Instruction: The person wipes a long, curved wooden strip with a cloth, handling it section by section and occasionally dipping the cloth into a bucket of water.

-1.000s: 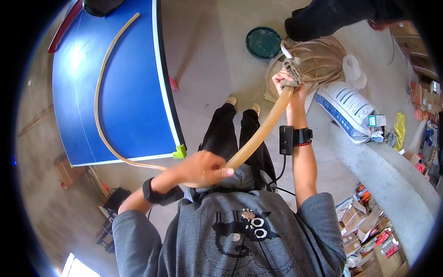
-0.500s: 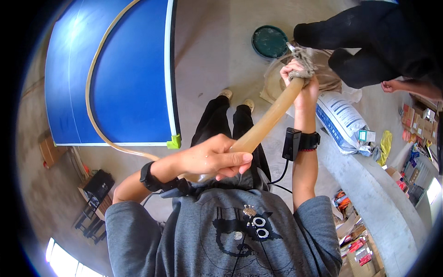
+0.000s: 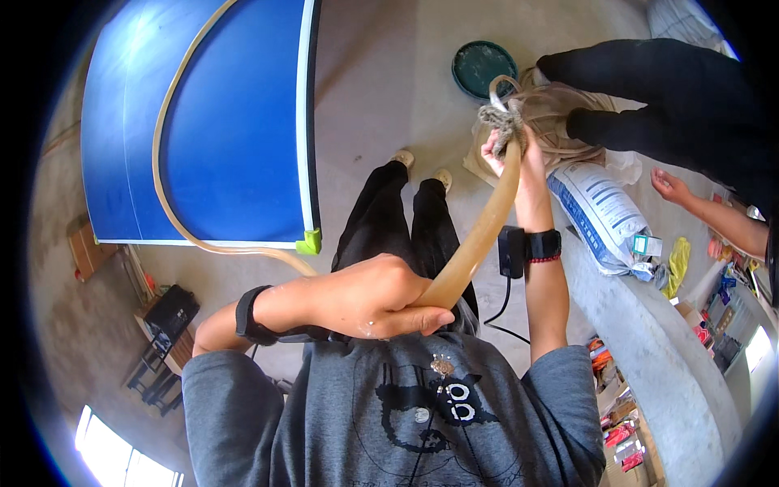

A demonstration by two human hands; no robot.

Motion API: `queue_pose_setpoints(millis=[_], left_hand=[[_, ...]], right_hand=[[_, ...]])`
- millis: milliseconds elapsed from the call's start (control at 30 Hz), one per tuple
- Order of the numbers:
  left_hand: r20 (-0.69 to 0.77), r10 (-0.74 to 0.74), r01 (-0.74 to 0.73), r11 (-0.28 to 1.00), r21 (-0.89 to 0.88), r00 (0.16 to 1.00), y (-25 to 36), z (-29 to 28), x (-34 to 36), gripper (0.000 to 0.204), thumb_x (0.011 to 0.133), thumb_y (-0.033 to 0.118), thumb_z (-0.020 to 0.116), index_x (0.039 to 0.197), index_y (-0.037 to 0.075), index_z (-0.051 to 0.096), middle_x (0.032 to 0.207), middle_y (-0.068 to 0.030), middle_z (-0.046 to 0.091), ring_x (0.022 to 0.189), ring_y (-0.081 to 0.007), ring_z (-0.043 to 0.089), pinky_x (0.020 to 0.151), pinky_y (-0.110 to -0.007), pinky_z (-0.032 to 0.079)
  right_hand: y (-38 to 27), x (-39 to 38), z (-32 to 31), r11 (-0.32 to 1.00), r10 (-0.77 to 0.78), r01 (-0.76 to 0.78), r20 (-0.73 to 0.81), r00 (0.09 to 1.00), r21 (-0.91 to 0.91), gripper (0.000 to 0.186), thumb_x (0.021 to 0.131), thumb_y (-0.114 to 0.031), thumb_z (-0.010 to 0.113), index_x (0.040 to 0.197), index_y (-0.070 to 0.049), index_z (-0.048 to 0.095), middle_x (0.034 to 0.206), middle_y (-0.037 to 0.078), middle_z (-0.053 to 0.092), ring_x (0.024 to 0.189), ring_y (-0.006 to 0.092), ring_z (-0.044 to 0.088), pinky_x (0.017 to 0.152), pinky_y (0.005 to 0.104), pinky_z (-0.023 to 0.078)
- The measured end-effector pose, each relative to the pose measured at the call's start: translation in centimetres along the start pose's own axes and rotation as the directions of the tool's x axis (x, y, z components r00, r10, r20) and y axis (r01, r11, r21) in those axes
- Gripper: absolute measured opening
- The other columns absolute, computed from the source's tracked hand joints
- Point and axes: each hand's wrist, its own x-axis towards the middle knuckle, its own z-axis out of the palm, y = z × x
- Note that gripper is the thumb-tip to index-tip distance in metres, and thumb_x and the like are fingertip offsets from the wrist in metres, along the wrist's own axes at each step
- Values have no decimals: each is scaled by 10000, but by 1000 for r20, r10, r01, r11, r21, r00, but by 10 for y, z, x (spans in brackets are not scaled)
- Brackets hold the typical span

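Observation:
My left hand (image 3: pixel 389 302) is closed around a thick translucent amber hose (image 3: pixel 479 227) in front of my waist. My right hand (image 3: pixel 527 166) grips the same hose farther forward, where a grey, frayed rag (image 3: pixel 501 122) is bunched around it; some of that hand's fingers are hidden. A thinner white piece and a loop of tubing show just beyond the rag. Past my left wrist, more hose (image 3: pixel 158 162) lies in a long curve across a blue table (image 3: pixel 227 122). A loose coil of tubing (image 3: pixel 556 105) lies on the floor behind my right hand.
A co-worker's dark-trousered legs (image 3: pixel 641 65) and bare hand (image 3: pixel 669 185) are at the right. A green basin (image 3: pixel 479 65) sits on the floor. A white-and-blue sack (image 3: pixel 592 211) rests by a concrete ledge (image 3: pixel 625 316), with cardboard and clutter (image 3: pixel 625 438) beside it.
The co-worker has come further into view at the right, legs lower and a hand now showing. My left hand has turned slightly on the hose; both hands still grip it.

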Motion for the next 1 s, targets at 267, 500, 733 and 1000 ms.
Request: queue_pose_setpoints(millis=[267, 500, 733, 1000], left_hand=[[2, -171, 170, 976, 136, 985, -5, -6, 15, 310, 845, 233, 502, 653, -2, 567, 540, -144, 533, 516, -293, 545, 500, -346, 417], [-65, -221, 230, 941, 249, 973, -13, -5, 37, 275, 819, 211, 512, 683, -21, 570, 602, -163, 566, 590, -318, 566, 549, -368, 436], [-191, -135, 219, 807, 548, 972, -53, 13, 47, 266, 819, 214, 504, 678, -8, 547, 543, -165, 526, 516, -320, 534, 504, -386, 422], [-281, -126, 292, 657, 695, 952, -46, 23, 38, 286, 818, 230, 503, 651, 2, 545, 502, -166, 511, 467, -343, 516, 468, -403, 421]], right_hand=[[39, -47, 27, 988, -106, 99, -52, 993, -122, 292, 884, -301, 414, 997, -53, 518, 889, 114, 549, 783, 205, 507, 711, 364, 404], [77, -101, 38, 941, -147, 139, -4, 989, -307, 344, 880, -301, 444, 1128, -66, 471, 1081, 75, 548, 1002, 197, 516, 867, 358, 411], [118, -99, 33, 887, -216, 168, -65, 974, -431, 263, 846, -218, 508, 1025, -25, 509, 919, 49, 568, 800, 134, 562, 683, 274, 464], [114, -79, 32, 908, -229, 209, -13, 973, -364, 221, 841, -153, 506, 1007, -8, 510, 893, 60, 579, 771, 152, 579, 636, 281, 485]])
